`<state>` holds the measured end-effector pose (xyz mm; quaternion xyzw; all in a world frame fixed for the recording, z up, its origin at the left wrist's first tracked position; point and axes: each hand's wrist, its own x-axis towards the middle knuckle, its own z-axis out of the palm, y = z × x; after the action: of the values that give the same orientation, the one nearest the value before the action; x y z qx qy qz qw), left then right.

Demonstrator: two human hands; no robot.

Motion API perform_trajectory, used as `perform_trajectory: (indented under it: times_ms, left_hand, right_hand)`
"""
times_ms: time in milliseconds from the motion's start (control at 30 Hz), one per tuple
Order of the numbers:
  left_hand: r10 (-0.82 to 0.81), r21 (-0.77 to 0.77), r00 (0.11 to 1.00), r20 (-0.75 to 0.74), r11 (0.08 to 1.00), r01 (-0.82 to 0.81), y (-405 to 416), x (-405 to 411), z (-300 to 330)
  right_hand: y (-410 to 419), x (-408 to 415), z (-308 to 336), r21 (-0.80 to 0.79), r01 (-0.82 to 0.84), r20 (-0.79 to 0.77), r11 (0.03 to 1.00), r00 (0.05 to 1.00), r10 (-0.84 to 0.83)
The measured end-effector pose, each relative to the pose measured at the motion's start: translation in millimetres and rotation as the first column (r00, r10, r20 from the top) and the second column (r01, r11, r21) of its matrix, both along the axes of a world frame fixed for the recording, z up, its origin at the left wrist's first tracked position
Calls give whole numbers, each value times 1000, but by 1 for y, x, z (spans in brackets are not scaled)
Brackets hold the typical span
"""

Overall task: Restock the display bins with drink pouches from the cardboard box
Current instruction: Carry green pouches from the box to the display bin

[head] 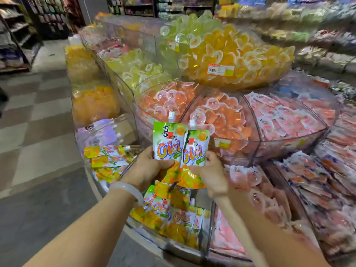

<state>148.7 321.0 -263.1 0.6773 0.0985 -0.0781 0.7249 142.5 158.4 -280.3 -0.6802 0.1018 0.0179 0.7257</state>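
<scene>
Fingers of the left hand [149, 167] pinch the lower edge of a green-and-orange spouted foil drink pouch [168, 143], held upright above the clear acrylic display bin [181, 245] at the front of a shop's tiered sweets stand. Beside it, touching edge to edge, a second matching pouch [196, 148] stands gripped low by the curled fingers of the right hand [209, 174], with more crumpled pouches [187, 179] bunched between the two palms. Below the wrists the bin already holds a loose pile of like pouches [173, 214]. The cardboard box is not in view. The step in hand appears to be placing; next, the pouches would need lowering into the bin and releasing, faces forward.
</scene>
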Motion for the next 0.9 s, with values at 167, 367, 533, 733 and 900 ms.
perform_trajectory:
  times_ms: [167, 367, 533, 733, 900]
  left_hand:
    - [-132, 23, 988, -80, 991, 134, 5, 18, -55]
    - [-275, -37, 945, -175, 961, 273, 19, 38, -105]
    - [-330, -3, 923, -197, 942, 336, 15, 45, -139]
    - [-286, 158, 938, -196, 935, 318, 8, 46, -152]
    - [-255, 485, 952, -170, 819, 306, 9, 34, -139]
  right_hand:
    - [19, -5, -44, -172, 187, -206, 967, 953, -221]
    - [53, -10, -88, -149, 444, -303, 883, 830, -469]
    - [56, -9, -109, -114, 584, -342, 804, 737, -584]
    - [51, -1, -121, -215, 535, -339, 817, 743, -577]
    - [56, 0, -121, -527, 301, -397, 795, 740, -543]
